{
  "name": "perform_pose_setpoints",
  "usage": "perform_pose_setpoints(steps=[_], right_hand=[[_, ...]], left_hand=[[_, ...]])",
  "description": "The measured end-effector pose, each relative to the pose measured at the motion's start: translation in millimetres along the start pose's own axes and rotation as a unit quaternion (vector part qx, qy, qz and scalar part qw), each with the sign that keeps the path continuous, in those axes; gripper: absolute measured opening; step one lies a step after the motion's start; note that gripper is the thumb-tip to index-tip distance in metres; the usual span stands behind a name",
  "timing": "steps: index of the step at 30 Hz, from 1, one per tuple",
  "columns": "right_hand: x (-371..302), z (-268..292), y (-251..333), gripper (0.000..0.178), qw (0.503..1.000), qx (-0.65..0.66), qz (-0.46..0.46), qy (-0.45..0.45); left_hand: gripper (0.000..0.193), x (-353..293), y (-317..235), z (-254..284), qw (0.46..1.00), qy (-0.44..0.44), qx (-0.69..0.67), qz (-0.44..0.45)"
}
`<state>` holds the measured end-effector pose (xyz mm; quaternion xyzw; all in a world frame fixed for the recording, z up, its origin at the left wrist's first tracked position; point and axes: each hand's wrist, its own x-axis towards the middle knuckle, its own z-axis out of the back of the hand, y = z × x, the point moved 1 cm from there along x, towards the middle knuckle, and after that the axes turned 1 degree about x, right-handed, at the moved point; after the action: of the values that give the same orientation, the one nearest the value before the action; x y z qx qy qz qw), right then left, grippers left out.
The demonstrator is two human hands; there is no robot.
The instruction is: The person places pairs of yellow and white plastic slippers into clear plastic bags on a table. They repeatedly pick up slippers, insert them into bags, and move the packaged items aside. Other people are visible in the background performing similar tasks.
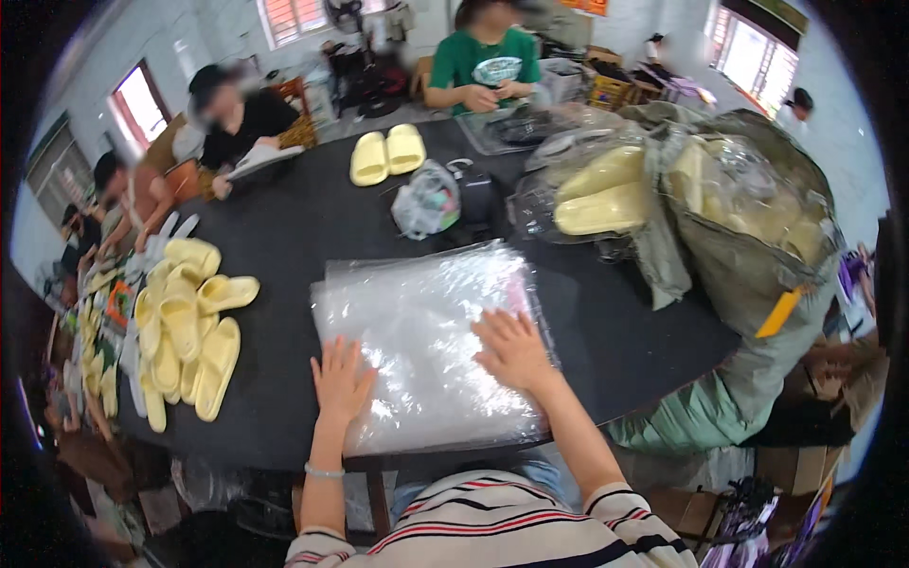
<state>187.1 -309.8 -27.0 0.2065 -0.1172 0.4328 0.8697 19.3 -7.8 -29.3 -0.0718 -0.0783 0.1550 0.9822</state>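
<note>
A stack of clear plastic bags lies flat on the black table in front of me, its sheets slightly out of line at the far edge. My left hand rests on the stack's left edge with fingers stretched out. On the right part of the stack lies my right hand, palm down and fingers spread. Neither hand grips anything. To the left is a loose pile of pale yellow slippers. A pair of yellow slippers sits upright side by side at the far side of the table.
Beyond the stack stand a small knotted plastic bag and a dark object. At right, bagged yellow slippers lie beside a large grey-green sack of more slippers. Co-workers sit around the table, one in a green shirt opposite.
</note>
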Motion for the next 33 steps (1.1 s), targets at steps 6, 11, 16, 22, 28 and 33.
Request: perform_pose_setpoints(steps=[6, 11, 16, 22, 28, 33], right_hand=[[18.0, -2.8, -79.5, 0.066, 0.988, 0.156, -0.001, -0.015], [50.1, 31.2, -190.4, 0.075, 0.712, 0.487, -0.317, -0.394], [88.2, 71.4, -205.9, 0.072, 0.718, 0.516, -0.370, -0.286], [78.6, 77.9, -196.7, 0.067, 0.635, 0.597, -0.288, -0.397], [25.4, 121.8, -123.4, 0.069, 0.662, 0.533, -0.182, -0.494], [-13.6, 180.0, -69.7, 0.078, 0.795, 0.400, -0.164, -0.426]], left_hand=[[0.070, -1.6, 10.8, -14.8, 1.000, -0.004, -0.010, 0.009], [0.070, 0.2, 8.0, -14.4, 1.000, 0.003, 0.005, 0.018], [0.070, -1.1, 10.5, -15.7, 0.999, -0.022, -0.018, 0.028], [0.071, -1.5, 8.7, -12.7, 0.999, -0.006, -0.016, 0.028], [0.071, -2.8, 10.2, -14.8, 0.999, -0.001, -0.018, 0.035], [0.071, -4.1, 11.5, -18.0, 0.999, -0.016, -0.022, 0.028]])
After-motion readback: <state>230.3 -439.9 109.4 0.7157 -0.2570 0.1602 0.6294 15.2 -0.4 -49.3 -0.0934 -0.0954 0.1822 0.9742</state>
